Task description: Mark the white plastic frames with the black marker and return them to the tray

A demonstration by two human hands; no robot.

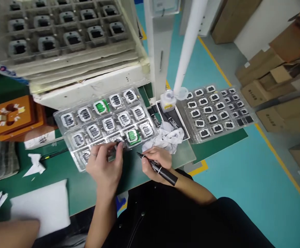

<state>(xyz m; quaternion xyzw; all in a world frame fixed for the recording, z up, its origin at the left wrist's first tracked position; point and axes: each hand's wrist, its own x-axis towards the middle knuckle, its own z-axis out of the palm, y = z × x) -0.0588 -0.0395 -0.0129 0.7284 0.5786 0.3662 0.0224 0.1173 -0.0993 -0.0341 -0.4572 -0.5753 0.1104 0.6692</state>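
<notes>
My right hand grips a black marker pen, its bare tip pointing left toward the tray. At the near edge of a clear plastic tray, my left hand is closed, thumb and index finger pinching a small white-framed part that they partly cover. Rows of similar white-framed parts with dark stripes sit in the tray pockets. Two of them, a green one in the back row and another green one near the front, stand out. Crumpled white paper lies beyond my right hand.
Behind the tray rises a stack of filled trays on a white box. More trays lie to the right, beside a small bottle. Orange blocks stand left. Another person's forearm rests near a white sheet.
</notes>
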